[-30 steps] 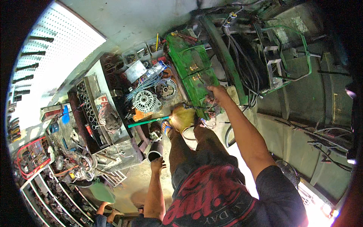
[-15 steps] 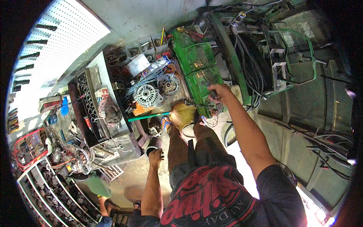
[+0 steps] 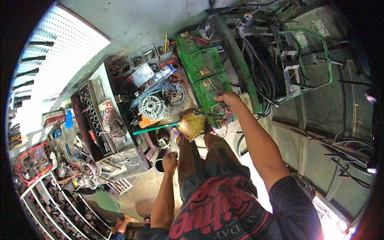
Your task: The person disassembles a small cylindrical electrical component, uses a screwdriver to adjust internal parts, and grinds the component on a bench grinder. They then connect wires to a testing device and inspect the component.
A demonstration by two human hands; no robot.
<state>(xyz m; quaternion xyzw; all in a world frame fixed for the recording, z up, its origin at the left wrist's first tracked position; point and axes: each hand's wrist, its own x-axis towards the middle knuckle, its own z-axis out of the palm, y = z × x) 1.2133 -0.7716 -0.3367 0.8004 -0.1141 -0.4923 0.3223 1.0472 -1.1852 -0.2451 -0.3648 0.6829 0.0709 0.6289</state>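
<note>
My right hand [image 3: 228, 101] reaches over a pair of long green cases [image 3: 210, 86] that look like large batteries with brass-coloured terminals. Its fingers are closed round a small dark object, mostly hidden by the hand, just above the nearer case. Loose wires [image 3: 219, 130] hang at the near end of that case. My left hand [image 3: 170, 161] hangs low beside my leg with fingers curled, and nothing shows in it. Behind it is the round open mouth of a grey cylinder [image 3: 159, 165]; I cannot tell whether they touch.
A broom with yellow bristles [image 3: 192, 125] and a green handle [image 3: 156, 128] lies before my feet. Alternator parts [image 3: 151, 107] and blue wires crowd the bench. A socket tray [image 3: 91, 112] is at left, a green frame with black cables [image 3: 256, 68] at right. Another person's foot [image 3: 127, 219] shows lower left.
My right hand has shifted slightly left and turned over the green case. My left hand has risen a little and its fingers are more tucked in. The view has shifted slightly.
</note>
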